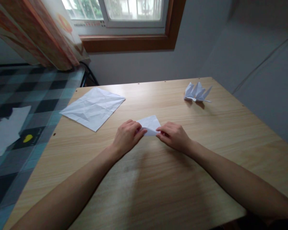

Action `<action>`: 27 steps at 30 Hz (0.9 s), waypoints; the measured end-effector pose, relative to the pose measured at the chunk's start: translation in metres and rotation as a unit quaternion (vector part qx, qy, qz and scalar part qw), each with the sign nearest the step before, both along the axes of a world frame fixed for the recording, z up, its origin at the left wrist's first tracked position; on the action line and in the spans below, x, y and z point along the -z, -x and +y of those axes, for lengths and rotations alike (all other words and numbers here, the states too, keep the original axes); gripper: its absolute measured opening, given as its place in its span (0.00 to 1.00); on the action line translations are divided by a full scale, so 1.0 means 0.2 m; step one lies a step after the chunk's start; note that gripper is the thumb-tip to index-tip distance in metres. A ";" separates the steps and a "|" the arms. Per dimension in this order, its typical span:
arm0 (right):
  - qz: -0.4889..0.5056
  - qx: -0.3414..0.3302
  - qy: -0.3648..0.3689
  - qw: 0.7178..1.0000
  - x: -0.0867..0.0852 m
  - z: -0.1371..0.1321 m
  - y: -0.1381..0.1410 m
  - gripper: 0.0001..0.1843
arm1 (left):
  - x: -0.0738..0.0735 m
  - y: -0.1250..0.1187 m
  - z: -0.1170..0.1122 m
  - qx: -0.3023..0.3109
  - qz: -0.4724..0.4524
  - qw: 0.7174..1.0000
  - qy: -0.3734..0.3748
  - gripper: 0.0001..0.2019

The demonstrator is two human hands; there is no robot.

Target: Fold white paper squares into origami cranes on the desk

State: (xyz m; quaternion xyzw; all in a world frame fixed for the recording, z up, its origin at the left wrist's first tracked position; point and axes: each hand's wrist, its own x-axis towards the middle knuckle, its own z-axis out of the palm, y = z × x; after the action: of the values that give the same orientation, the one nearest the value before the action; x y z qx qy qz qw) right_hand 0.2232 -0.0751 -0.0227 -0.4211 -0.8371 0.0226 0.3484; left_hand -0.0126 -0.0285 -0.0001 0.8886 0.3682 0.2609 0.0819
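A small piece of folded white paper (150, 122) is held between my two hands over the middle of the wooden table. My left hand (129, 133) pinches its left side between thumb and fingers. On the opposite side, my right hand (172, 135) grips the right corner in the same way. The paper's near edge is bent up, and its far part rises to a blunt point. My fingers hide both of its side ends.
A creased white sheet (93, 108) lies flat at the table's back left. Folded paper figures (197, 92) stand at the back right. Left of the wooden table (158, 191), torn white paper (9, 131) rests on a checked cloth (4, 182). A window (134, 12) is behind.
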 end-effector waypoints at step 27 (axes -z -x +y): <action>-0.177 -0.090 -0.057 0.978 -0.10 -0.01 -0.16 0.13 | 0.01 0.02 0.00 0.062 0.110 0.989 -0.075 0.12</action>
State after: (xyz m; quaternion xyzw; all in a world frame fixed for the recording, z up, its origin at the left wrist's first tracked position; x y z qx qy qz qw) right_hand 0.2558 -0.0778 -0.0033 -0.3208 -0.9198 -0.0691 0.2151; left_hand -0.0167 -0.0286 -0.0025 0.9368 0.2983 0.1828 -0.0098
